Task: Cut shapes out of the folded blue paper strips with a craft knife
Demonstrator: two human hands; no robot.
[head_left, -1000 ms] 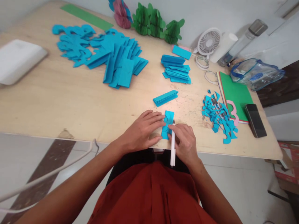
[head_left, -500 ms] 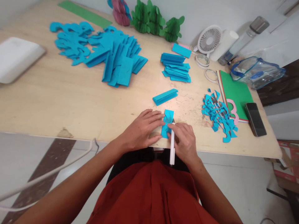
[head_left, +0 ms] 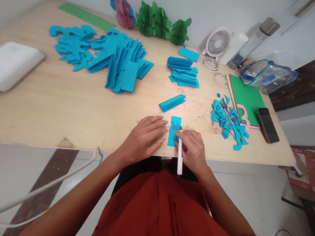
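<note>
A small blue paper piece (head_left: 174,126) with curved pen lines on it lies flat near the front edge of the table. My right hand (head_left: 193,147) is closed around a white marker pen (head_left: 180,150), its dark tip pointing away from me beside the paper's right edge. The fingertips of that hand touch the paper. My left hand (head_left: 147,137) rests on the table just left of the paper, fingers stretched out and apart from it. Just beyond lies a folded blue paper strip (head_left: 172,103).
Folded blue papers (head_left: 129,77) and cut blue shapes (head_left: 73,46) lie at the left; another stack (head_left: 184,72) sits farther back. Blue scraps (head_left: 228,121), a phone (head_left: 267,125) and green sheets (head_left: 246,98) are on the right. A small fan (head_left: 218,42) stands behind tape rolls (head_left: 211,64).
My left hand has lifted off the blue paper and shifted slightly left. My right hand still holds the marker pen beside the paper. The whole view has shifted a little.
</note>
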